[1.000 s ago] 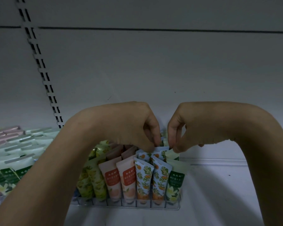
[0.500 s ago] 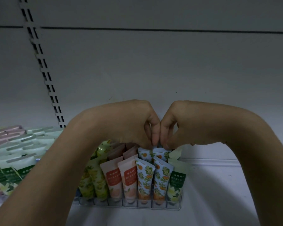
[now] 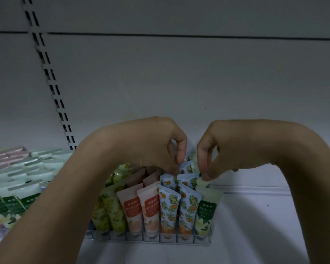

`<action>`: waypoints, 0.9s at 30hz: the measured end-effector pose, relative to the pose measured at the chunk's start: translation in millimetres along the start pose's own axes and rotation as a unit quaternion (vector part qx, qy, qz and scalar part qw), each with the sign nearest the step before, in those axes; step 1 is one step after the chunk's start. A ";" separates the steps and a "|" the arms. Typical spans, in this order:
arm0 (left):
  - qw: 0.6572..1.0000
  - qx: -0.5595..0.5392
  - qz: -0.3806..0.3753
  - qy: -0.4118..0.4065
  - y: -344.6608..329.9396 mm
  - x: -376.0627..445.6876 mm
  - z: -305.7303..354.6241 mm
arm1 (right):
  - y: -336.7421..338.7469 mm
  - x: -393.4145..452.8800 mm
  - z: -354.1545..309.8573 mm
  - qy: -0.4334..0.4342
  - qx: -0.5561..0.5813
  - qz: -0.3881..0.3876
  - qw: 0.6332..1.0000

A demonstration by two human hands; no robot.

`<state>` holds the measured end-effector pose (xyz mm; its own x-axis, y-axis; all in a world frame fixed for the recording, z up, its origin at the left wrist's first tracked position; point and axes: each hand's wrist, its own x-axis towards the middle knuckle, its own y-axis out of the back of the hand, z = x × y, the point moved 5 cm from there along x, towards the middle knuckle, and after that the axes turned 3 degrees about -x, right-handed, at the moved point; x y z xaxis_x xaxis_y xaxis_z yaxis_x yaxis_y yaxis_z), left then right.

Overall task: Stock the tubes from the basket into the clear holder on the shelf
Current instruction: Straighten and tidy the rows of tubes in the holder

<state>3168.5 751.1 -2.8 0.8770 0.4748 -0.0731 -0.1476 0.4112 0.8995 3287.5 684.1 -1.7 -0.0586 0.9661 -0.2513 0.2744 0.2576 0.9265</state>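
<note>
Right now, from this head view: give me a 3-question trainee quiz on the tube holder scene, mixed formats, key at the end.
1. True or false: the front row of the clear holder has two peach tubes side by side.
2. What pattern is on the back-row tube that the left hand pinches: (a) orange-fruit on blue, (b) plain pink, (c) green label?
3. Which tube top do the right hand fingers touch?

Key: 1 true. 2 a. 3 a pale green tube in the rightmost column.

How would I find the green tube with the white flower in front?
Look at the clear holder on the white shelf. Follow its front row to the far right end. That green-labelled tube stands beside two blue orange-patterned tubes, the only green label in front.
</note>
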 end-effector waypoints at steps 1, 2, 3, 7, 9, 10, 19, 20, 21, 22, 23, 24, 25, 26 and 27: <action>1.000 0.003 0.003 -0.001 1.5 -0.9 0.6 | 0.4 0.3 0.8 -0.002 0.003 0.003 1.000; 1.000 0.005 0.010 -0.004 4.1 -2.7 1.5 | 2.2 -0.7 0.6 0.000 0.008 0.010 1.000; 1.000 0.002 0.023 -0.008 7.8 -6.1 2.6 | 5.7 -2.4 -0.9 0.008 0.013 0.025 1.000; 0.992 -0.024 0.114 -0.042 21.2 -32.2 10.8 | 27.5 -21.3 -15.1 0.080 0.039 0.151 0.985; 0.986 -0.043 0.152 -0.055 18.2 -47.0 13.1 | 35.5 -34.1 -23.8 0.102 0.039 0.200 0.974; 0.983 -0.044 0.166 -0.058 14.4 -53.4 13.4 | 37.6 -39.7 -28.0 0.109 0.034 0.216 0.970; 0.987 0.050 0.144 -0.045 -17.2 -69.1 2.3 | 7.9 -58.9 -38.4 0.094 0.004 0.262 0.960; 0.986 0.062 0.150 -0.047 -18.4 -68.6 3.1 | 0.6 -58.5 -36.1 0.078 -0.008 0.267 0.960; 0.984 0.073 0.158 -0.050 -19.2 -68.0 4.5 | -6.9 -58.2 -33.8 0.062 -0.026 0.272 0.960; 0.981 0.082 0.166 -0.055 -19.7 -67.6 6.0 | -13.8 -58.1 -32.6 0.052 -0.047 0.277 0.958; 0.979 0.090 0.173 -0.058 -20.7 -67.2 6.9 | -20.0 -57.9 -32.4 0.047 -0.066 0.280 0.957; 0.978 0.095 0.177 -0.058 -21.9 -66.8 7.6 | -25.0 -58.1 -33.3 0.047 -0.080 0.280 0.956; 0.977 0.098 0.181 -0.058 -23.4 -66.4 7.9 | -28.7 -57.9 -34.8 0.049 -0.088 0.278 0.955; 0.976 0.099 0.185 -0.057 -24.6 -66.4 8.3 | -31.5 -57.8 -36.2 0.052 -0.093 0.274 0.956; 0.975 0.099 0.190 -0.057 -25.4 -66.5 8.7 | -33.6 -57.3 -37.2 0.055 -0.096 0.270 0.956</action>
<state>3117.9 702.4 -17.0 0.8232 0.4698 0.3188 -0.3900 0.0598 0.9189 3245.9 620.7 -8.0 -0.0617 0.9518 0.3004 0.1116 -0.2925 0.9497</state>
